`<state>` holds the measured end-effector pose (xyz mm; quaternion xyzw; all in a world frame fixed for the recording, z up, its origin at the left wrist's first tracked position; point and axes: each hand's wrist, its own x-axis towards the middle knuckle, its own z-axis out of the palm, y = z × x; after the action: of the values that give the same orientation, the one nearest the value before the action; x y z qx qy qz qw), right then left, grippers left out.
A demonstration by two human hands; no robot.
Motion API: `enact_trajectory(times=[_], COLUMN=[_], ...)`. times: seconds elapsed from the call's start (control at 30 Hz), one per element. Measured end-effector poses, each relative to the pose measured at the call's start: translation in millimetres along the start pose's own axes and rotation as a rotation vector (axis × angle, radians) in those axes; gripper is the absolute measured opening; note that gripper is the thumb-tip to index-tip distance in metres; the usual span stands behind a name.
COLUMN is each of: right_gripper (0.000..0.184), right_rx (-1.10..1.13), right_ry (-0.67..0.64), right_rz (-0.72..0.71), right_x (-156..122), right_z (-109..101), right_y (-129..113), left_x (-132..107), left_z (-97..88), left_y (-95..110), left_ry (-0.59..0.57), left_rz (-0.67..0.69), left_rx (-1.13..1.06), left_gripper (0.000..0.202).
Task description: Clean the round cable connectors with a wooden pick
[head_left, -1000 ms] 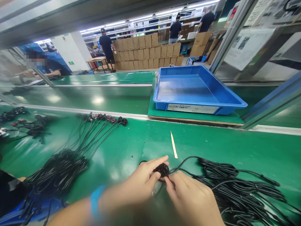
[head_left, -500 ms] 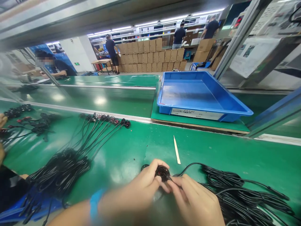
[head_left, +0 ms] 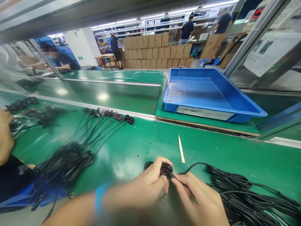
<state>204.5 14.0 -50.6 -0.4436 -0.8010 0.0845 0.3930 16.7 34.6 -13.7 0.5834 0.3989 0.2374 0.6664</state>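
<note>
My left hand [head_left: 154,179] is closed around a round black plastic part [head_left: 166,169] with a little red inside. A second black disc [head_left: 148,164] shows past the fingers on the left. My right hand [head_left: 199,196] pinches a black cable [head_left: 173,175] close to where it meets that part. From there the cable loops right to a pile of coiled black cables [head_left: 249,191]. A pale pointed stick [head_left: 181,149] lies on the green bench just beyond my hands.
A blue tray [head_left: 244,108] stands on a raised board at the back right. To the left lie bundled cables [head_left: 68,160] with round black ends [head_left: 117,116]. A co-worker's arm [head_left: 6,138] reaches in at the far left. Stacked cartons [head_left: 152,51] and several people are farther back.
The whole view has shifted slightly, so the bench things appear farther right. My hands keep nearly the same hold on the part and cable. More of the co-worker's arm shows at left.
</note>
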Motion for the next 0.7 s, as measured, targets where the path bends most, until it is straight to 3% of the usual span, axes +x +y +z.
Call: enact_trajectory(times=[0.37,0.57,0.7], right_gripper=[0.009,0.010,0.010], right_rx=[0.004,0.004,0.011], right_ry=[-0.031,0.027,0.017], right_rz=[-0.012,-0.012,0.003], right_x=[1.6,5.6,7.3], right_z=[-3.8,-5.1,-4.7], right_y=[1.2,-0.8,-1.2], left_x=[1.8,2.6,1.2], left_z=[-1.7,-0.4,-0.4], left_y=[2.3,2.5,2.1], left_ry=[0.013,0.030,0.061], left_rz=[0.049,0.020,0.043], left_rx=[0.072,0.033,0.118], left_gripper=[0.025,0.022,0.021])
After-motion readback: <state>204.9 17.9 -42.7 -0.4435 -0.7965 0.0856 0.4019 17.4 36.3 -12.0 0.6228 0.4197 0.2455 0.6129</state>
